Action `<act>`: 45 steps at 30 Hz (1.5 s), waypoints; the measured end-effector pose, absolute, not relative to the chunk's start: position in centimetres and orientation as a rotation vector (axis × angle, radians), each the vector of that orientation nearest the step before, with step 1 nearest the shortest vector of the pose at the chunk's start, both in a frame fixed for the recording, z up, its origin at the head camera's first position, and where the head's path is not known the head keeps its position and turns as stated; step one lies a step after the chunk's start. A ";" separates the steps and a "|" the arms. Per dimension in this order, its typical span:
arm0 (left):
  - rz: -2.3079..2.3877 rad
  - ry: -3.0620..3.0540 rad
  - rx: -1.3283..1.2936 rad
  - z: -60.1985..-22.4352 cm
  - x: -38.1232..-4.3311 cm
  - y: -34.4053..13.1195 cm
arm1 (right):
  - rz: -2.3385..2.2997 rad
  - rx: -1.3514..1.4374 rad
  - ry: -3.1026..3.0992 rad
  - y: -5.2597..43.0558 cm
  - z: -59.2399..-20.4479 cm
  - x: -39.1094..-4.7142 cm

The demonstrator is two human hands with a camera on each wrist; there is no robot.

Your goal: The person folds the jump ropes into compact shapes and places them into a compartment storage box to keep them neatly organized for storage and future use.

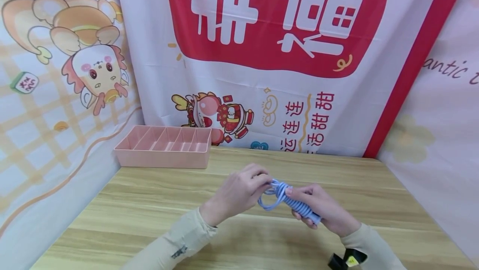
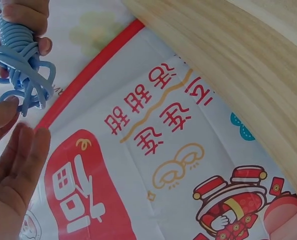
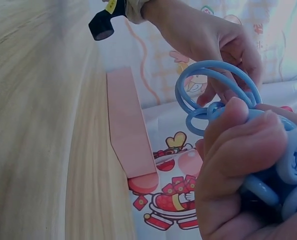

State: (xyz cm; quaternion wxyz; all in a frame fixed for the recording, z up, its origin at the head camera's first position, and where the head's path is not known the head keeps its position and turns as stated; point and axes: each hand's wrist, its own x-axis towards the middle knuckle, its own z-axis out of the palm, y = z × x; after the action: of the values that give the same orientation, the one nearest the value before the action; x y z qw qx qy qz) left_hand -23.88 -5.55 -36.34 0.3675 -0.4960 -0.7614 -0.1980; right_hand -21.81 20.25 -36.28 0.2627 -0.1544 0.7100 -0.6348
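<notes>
A bundle of light blue cord (image 1: 304, 209), wound in tight coils with loose loops at one end, is held up over the table. My right hand (image 1: 323, 209) grips the coiled part, thumb on top near the loops and fingers curled beneath. At the looped end is my left hand (image 1: 243, 189), its fingertips pinching the cord there. In the left wrist view the loops (image 2: 26, 75) hang beside a fingertip of the left hand (image 2: 13, 160), whose other fingers extend below. The right wrist view shows large loops (image 3: 213, 67) standing out past the right hand's fingers (image 3: 243, 145).
A pink tray (image 1: 162, 158) with several compartments stands at the back left of the wooden table (image 1: 149, 203). Printed cloths hang behind and along both sides, the rear one (image 1: 157, 74) meeting the table's back edge. A black wrist strap (image 1: 353, 257) sits on the right sleeve.
</notes>
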 end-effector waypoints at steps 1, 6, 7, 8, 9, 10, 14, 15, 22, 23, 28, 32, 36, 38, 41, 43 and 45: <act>-0.505 -1.938 -1.274 -36.3 -23.9 -5.5 | -1.715 -0.428 1.922 20.2 -36.3 -21.8; -0.514 -1.873 -1.295 -36.3 -23.8 -5.5 | -1.698 -0.452 1.942 20.2 -36.4 -21.9; -0.516 -1.865 -1.298 -36.3 -23.8 -5.5 | -1.694 -0.457 1.947 20.1 -36.4 -21.9; -0.522 -1.859 -1.303 -36.3 -23.8 -5.5 | -1.689 -0.467 1.954 20.2 -36.5 -21.9; -0.524 -1.853 -1.303 -36.3 -23.8 -5.5 | -1.683 -0.478 1.961 20.2 -36.5 -21.9; -0.520 -1.847 -1.304 -36.3 -23.7 -5.4 | -1.681 -0.490 1.967 20.2 -36.5 -21.9; -0.494 -1.833 -1.309 -36.0 -23.5 -5.3 | -1.680 -0.541 1.977 20.2 -36.6 -21.9; -0.476 -1.836 -1.311 -36.0 -23.4 -5.3 | -1.682 -0.548 1.977 20.2 -36.6 -21.9; -0.389 -1.873 -1.316 -35.4 -22.6 -5.1 | -1.694 -0.499 2.044 20.2 -36.7 -21.9; -0.386 -1.868 -1.320 -35.4 -22.5 -5.1 | -1.690 -0.502 2.063 20.2 -36.7 -21.9; -0.376 -1.819 -1.343 -35.2 -22.3 -5.1 | -1.673 -0.521 2.143 20.0 -36.6 -21.9; -0.372 -1.781 -1.349 -35.1 -22.3 -5.2 | -1.665 -0.544 2.204 19.9 -37.0 -22.1; -0.413 -1.758 -1.368 -34.9 -22.2 -5.2 | -1.642 -0.553 2.295 19.7 -37.4 -22.3; -0.437 -1.750 -1.380 -34.8 -22.2 -5.2 | -1.633 -0.544 2.336 19.6 -37.6 -22.4; -0.463 -1.742 -1.391 -34.7 -22.2 -5.2 | -1.621 -0.537 2.377 19.6 -37.7 -22.5; -0.491 -1.737 -1.395 -34.6 -22.1 -5.2 | -1.613 -0.535 2.391 19.5 -37.8 -22.6; -0.538 -1.730 -1.405 -34.5 -22.0 -5.3 | -1.611 -0.532 2.389 19.5 -37.8 -22.6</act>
State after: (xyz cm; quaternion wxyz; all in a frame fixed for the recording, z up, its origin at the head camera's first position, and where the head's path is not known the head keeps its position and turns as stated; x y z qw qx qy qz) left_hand -22.00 -5.28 -34.50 0.4120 -0.5584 -0.6875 -0.2138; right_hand -22.63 19.50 -37.84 0.1054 -0.1806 0.8108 -0.5468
